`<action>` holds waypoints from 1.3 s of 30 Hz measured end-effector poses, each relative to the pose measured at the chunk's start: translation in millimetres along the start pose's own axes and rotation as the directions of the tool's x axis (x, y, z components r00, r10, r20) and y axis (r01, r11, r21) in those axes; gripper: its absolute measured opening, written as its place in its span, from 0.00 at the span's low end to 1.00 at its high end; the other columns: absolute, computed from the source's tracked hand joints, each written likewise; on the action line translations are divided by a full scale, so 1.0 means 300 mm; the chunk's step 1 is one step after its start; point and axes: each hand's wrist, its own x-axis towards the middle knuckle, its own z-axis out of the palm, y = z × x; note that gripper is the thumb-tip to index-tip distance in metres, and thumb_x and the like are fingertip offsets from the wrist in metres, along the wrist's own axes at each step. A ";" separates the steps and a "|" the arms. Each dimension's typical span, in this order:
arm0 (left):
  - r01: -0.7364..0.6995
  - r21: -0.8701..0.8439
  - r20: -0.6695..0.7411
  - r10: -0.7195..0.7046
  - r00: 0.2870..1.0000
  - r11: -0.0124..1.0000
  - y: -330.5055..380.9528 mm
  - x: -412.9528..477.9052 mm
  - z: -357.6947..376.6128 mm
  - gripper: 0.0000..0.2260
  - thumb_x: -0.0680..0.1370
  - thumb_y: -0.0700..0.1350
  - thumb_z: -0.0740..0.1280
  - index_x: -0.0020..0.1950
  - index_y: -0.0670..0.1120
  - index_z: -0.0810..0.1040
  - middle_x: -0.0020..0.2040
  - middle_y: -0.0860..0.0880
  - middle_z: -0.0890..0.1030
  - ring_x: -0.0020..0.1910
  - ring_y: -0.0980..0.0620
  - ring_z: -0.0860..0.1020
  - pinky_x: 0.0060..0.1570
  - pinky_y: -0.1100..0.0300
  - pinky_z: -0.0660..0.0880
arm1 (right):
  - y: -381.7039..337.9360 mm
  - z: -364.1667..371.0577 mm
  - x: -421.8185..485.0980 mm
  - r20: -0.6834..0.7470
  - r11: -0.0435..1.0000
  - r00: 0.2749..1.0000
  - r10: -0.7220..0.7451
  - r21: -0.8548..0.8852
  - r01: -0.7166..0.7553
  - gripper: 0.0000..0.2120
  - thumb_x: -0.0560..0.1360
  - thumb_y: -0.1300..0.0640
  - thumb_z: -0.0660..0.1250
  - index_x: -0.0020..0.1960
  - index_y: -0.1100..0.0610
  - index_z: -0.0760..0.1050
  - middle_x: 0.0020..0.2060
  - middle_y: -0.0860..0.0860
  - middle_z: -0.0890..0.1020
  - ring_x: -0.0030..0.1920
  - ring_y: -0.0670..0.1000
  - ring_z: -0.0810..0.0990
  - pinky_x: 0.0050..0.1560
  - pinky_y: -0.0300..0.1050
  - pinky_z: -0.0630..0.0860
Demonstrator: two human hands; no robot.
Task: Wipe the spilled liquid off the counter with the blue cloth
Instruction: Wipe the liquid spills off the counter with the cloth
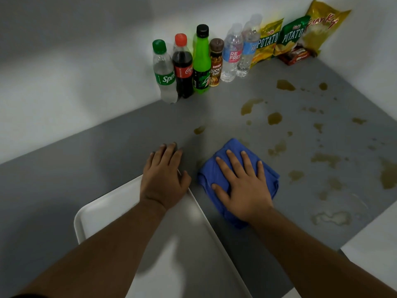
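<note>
- The tray [103, 211], white, lies nearest at the counter's [107, 158] near edge, and the left forearm crosses over it.
- The cloth [236, 147], blue and bunched, sits on the grey counter just right of the tray's far corner.
- The right hand [242, 186] lies flat on the cloth with its fingers straight and spread, pressing it down.
- The left hand [165, 175] rests flat over the tray's far corner and the counter, fingers straight and close together, holding nothing.
- The spill [275, 118] shows as brownish puddles and drops scattered ahead and to the right of the cloth; one small patch lies ahead and to its left.
- Six bottles stand in a row along the far wall: Sprite [164, 74], Coca-Cola [182, 72], green bottle [202, 61], Kopiko [216, 63], and two water bottles [232, 54].
- Three chip bags [292, 33] lean in the far right corner, with a red-brown box [296, 55] in front of them.
</note>
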 end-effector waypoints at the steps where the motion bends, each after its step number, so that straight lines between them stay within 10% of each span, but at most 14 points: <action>1: 0.002 0.001 0.003 -0.002 1.000 1.000 0.000 0.000 -0.001 0.27 0.77 0.53 0.62 0.75 0.46 0.74 0.78 0.45 0.71 0.78 0.41 0.68 0.78 0.41 0.63 | 0.005 0.006 -0.019 -0.008 1.000 1.000 0.017 0.008 -0.017 0.36 0.80 0.27 0.43 0.84 0.40 0.43 0.85 0.46 0.47 0.84 0.57 0.43 0.80 0.70 0.44; 39: 0.010 -0.034 0.008 -0.010 1.000 0.999 -0.002 0.012 0.019 0.26 0.77 0.52 0.63 0.73 0.42 0.74 0.77 0.42 0.72 0.77 0.38 0.69 0.77 0.39 0.65 | -0.058 -0.036 0.191 0.022 1.000 1.000 -0.009 -0.013 0.010 0.37 0.77 0.24 0.43 0.83 0.36 0.45 0.85 0.46 0.49 0.84 0.60 0.44 0.77 0.75 0.44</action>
